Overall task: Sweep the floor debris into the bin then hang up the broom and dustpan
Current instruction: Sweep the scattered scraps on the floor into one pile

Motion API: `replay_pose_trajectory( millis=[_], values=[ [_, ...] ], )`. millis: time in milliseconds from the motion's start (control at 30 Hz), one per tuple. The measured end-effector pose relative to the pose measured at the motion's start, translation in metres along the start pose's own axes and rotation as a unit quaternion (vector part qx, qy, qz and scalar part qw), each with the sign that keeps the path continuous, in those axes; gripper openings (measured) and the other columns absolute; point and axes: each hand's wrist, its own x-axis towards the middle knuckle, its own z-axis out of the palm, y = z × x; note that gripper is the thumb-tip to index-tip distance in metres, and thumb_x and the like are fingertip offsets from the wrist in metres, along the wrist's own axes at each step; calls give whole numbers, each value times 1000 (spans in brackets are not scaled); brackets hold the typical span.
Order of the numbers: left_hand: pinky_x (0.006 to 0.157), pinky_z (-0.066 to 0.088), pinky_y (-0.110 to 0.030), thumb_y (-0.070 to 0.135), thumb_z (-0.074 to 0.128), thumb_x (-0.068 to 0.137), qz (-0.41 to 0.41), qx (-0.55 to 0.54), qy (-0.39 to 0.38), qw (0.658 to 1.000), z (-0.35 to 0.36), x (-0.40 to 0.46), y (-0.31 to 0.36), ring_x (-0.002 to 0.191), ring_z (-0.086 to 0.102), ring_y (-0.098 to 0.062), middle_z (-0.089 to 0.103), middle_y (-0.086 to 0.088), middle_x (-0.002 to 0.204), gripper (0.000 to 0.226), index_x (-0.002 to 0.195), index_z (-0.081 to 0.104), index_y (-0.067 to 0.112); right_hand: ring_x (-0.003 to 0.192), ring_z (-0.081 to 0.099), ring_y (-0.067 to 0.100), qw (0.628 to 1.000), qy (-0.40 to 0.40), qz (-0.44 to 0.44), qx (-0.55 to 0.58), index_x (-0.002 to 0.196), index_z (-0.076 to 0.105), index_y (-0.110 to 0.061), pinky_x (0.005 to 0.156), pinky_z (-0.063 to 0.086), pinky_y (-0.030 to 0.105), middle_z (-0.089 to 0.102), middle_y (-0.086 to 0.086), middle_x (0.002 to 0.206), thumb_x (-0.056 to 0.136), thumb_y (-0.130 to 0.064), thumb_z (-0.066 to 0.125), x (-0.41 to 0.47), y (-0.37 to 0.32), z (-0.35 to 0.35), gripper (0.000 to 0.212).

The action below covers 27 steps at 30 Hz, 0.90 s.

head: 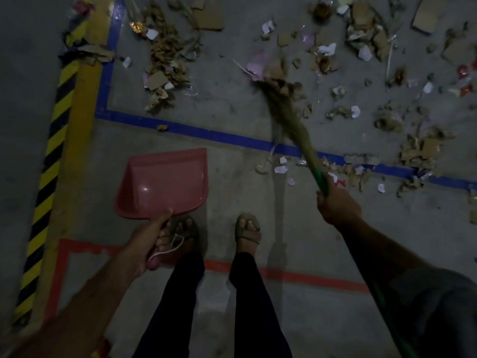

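Note:
My left hand grips the handle of a pink dustpan, held low over the floor in front of my left foot, its tray empty. My right hand grips the green handle of a straw broom. The blurred bristle end lies among scraps beyond the blue floor line. Floor debris, torn cardboard, paper bits and wrappers, is scattered across the upper half of the floor, with more debris at the right along the blue line. No bin is in view.
A yellow-and-black hazard strip runs down the left side. Blue tape marks a floor zone ahead; red tape crosses beneath my legs. My two sandalled feet stand on bare concrete between the two lines.

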Motion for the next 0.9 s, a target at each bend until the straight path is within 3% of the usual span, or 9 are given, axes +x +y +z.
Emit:
replay_pose_trajectory(
  millis=[67, 167, 300, 400, 500, 633, 800, 900],
  values=[
    [30, 20, -12, 36, 58, 99, 8, 14, 6, 1000, 2, -2, 4, 31, 24, -2, 30, 10, 44, 37, 68, 45, 20, 78, 60, 29, 998, 37, -7, 44, 154, 23, -25, 66, 43, 33, 63, 17, 108, 101, -32, 48, -14, 9, -10, 59],
    [32, 20, -12, 38, 59, 97, 22, 41, 12, 999, 4, -2, 10, 33, 25, -2, 31, 10, 46, 35, 70, 46, 21, 61, 51, 11, 996, 18, -22, 84, 155, 18, -32, 53, 36, 26, 59, 1, 91, 102, -38, 46, -53, 19, -8, 60],
    [33, 20, -12, 41, 63, 94, 16, 45, 19, 999, 5, 6, 10, 34, 25, -3, 29, 10, 49, 36, 69, 43, 23, 85, 63, 20, 995, -65, -72, 29, 154, 14, -43, 64, 42, 29, 60, -3, 103, 101, -46, 43, -106, 49, 30, 61],
    [33, 23, -12, 39, 62, 94, 2, 56, 11, 998, 10, 12, 5, 33, 28, -4, 33, 10, 46, 35, 69, 44, 22, 82, 63, 22, 981, -162, -79, -75, 154, 8, -47, 65, 47, 32, 61, 2, 100, 100, -53, 36, -118, 84, 67, 61],
    [32, 22, -12, 35, 58, 98, 0, 57, -3, 998, 20, 11, -3, 33, 26, -4, 30, 7, 47, 37, 68, 42, 19, 86, 65, 24, 974, -196, -19, -111, 154, 13, -43, 70, 50, 32, 65, 6, 106, 100, -49, 37, -94, 120, 74, 59],
    [33, 20, -13, 34, 58, 98, 11, 74, -10, 997, 31, 12, -12, 34, 23, -4, 27, 7, 49, 36, 69, 44, 18, 75, 62, 28, 986, -124, 87, -62, 153, 22, -30, 74, 55, 39, 66, 14, 98, 101, -38, 42, -28, 160, 44, 57],
    [32, 19, -11, 34, 58, 98, 6, 51, -9, 999, 45, 19, -16, 32, 24, -3, 29, 7, 46, 37, 68, 43, 18, 64, 58, 24, 990, 23, 132, 41, 153, 20, -27, 56, 46, 33, 57, 11, 92, 103, -33, 44, 44, 164, -19, 56],
    [31, 19, -11, 32, 57, 99, 12, 34, -9, 999, 57, 15, -9, 31, 24, -2, 29, 8, 44, 37, 68, 43, 18, 71, 64, 34, 980, 96, 128, 123, 149, 18, -35, 67, 58, 49, 64, 16, 98, 101, -41, 44, 55, 158, -43, 55]
  ],
)
